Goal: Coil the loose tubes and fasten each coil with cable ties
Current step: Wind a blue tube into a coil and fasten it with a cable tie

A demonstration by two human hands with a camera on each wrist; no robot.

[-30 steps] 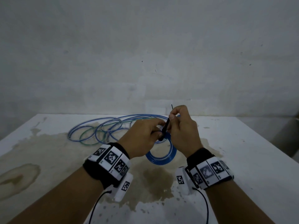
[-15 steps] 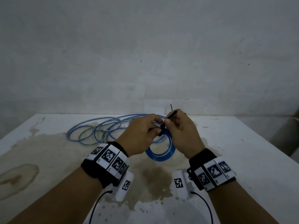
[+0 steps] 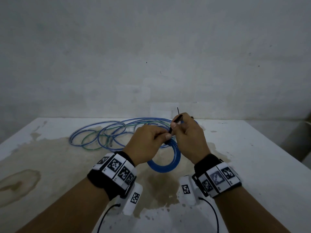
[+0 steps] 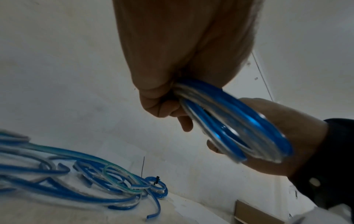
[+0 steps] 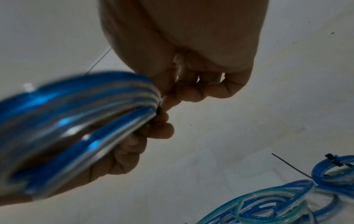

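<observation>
A small coil of blue tube (image 3: 168, 168) hangs upright between my hands above the table. My left hand (image 3: 159, 135) grips its top; the left wrist view shows the fingers (image 4: 159, 104) curled round the bunched turns (image 4: 249, 121). My right hand (image 3: 180, 126) pinches a black cable tie (image 3: 175, 125) that slants up from the coil's top. In the right wrist view the coil (image 5: 76, 106) is blurred, and a bit of the tie (image 5: 159, 109) shows at the right hand's fingertips (image 5: 191, 92).
Loose blue and green tubes (image 3: 104, 137) sprawl on the stained white table (image 3: 252, 165) behind and left of my hands. Behind my hands lies a smaller blue coil (image 4: 157, 185) with a black tie round it, tail upright. A grey wall stands behind the table.
The cable tie has tipped from nearly upright to slanting right as my right hand shifted its pinch. Both hands and the coil stay in about the same place.
</observation>
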